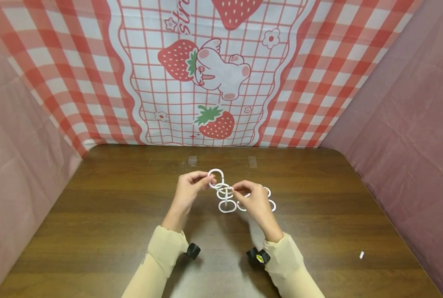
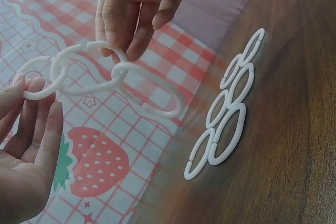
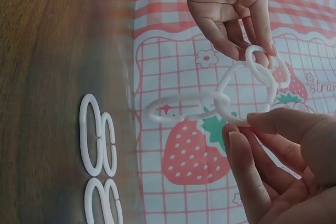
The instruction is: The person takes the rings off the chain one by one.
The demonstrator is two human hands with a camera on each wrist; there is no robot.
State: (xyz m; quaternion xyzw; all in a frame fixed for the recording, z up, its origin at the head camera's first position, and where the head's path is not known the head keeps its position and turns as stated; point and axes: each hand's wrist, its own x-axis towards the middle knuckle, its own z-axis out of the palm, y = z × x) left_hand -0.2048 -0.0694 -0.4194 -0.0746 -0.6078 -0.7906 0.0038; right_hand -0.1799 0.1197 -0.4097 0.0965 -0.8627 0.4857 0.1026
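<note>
Three white plastic chain links are joined in a short chain held above the table. My left hand (image 1: 189, 188) pinches the end link (image 2: 38, 97) between thumb and fingers. With thumb and fingertips, my right hand (image 1: 256, 200) pinches the middle link (image 2: 86, 92) near where the third link joins it. That third link (image 2: 181, 103) hangs free from the middle one, as both wrist views show. Below the hands, several loose white links (image 1: 227, 212) lie flat in two rows on the wooden table; the right hand hides part of them in the head view.
The brown wooden table (image 1: 94, 231) has a small white piece (image 1: 361, 255) at its right. Two strips of clear tape (image 1: 252, 162) are near the back edge. A strawberry-patterned cloth (image 1: 214, 91) hangs behind, with pink curtains (image 1: 403, 103) at both sides.
</note>
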